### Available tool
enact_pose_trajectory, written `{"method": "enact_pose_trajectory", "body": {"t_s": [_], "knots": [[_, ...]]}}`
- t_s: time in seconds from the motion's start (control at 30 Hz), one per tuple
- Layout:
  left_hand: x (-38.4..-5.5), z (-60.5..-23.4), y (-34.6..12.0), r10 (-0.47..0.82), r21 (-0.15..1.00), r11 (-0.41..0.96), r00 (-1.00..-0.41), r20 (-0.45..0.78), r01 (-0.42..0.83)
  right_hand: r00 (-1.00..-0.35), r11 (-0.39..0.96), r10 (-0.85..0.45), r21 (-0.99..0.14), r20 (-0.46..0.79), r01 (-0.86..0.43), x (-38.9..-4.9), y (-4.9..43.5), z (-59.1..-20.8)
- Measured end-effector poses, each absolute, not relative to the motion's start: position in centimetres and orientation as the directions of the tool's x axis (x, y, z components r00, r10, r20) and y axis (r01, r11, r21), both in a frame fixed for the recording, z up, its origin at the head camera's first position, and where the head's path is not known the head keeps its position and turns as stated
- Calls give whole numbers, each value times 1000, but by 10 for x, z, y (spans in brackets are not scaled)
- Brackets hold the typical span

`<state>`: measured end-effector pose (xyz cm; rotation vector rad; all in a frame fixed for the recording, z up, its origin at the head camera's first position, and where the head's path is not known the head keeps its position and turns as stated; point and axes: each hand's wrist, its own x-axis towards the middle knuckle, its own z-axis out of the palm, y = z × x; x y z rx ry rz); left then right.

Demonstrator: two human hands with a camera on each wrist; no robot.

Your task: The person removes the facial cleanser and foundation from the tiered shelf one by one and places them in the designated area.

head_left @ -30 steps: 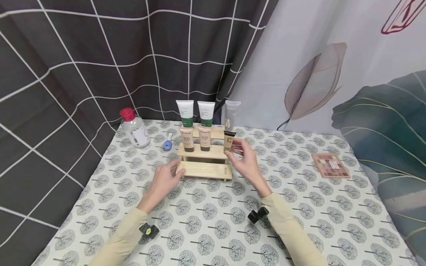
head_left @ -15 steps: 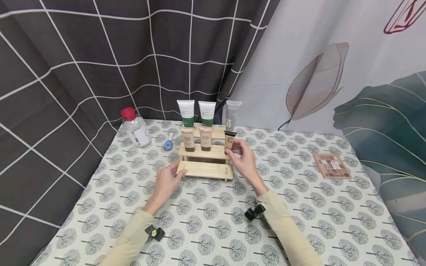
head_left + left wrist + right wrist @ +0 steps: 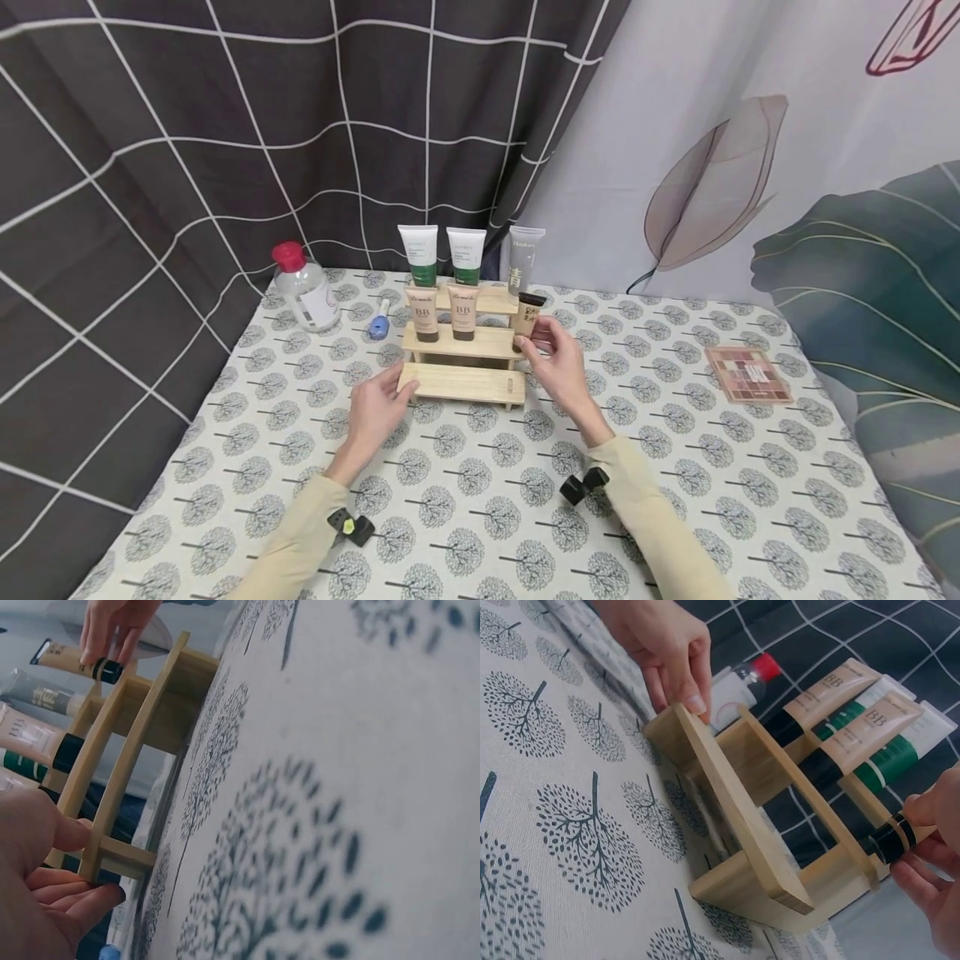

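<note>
One small tube (image 3: 529,317), head view, tilts slightly rightward at the middle tier's (image 3: 487,343) right end, pinched by the right hand (image 3: 562,367). Left wrist: the left hand (image 3: 37,862) grips the stand (image 3: 138,750). Right wrist: the cap (image 3: 891,838) faces the tier, contact unclear.

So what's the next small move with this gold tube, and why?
Probably ease the gold tube left and stand it upright: the right hand holds it tilted at the right end of the middle step, with room beside the BB tubes.
</note>
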<state>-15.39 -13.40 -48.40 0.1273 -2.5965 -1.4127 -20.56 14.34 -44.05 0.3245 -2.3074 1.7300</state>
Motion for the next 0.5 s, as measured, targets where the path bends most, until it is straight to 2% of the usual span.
{"method": "enact_pose_trajectory", "body": {"t_s": [0.5], "knots": [[-157,-490,-136,-214,882,466,-976,45,-61,-973,324,-15,-920,229,-221,-189,172,-437]]}}
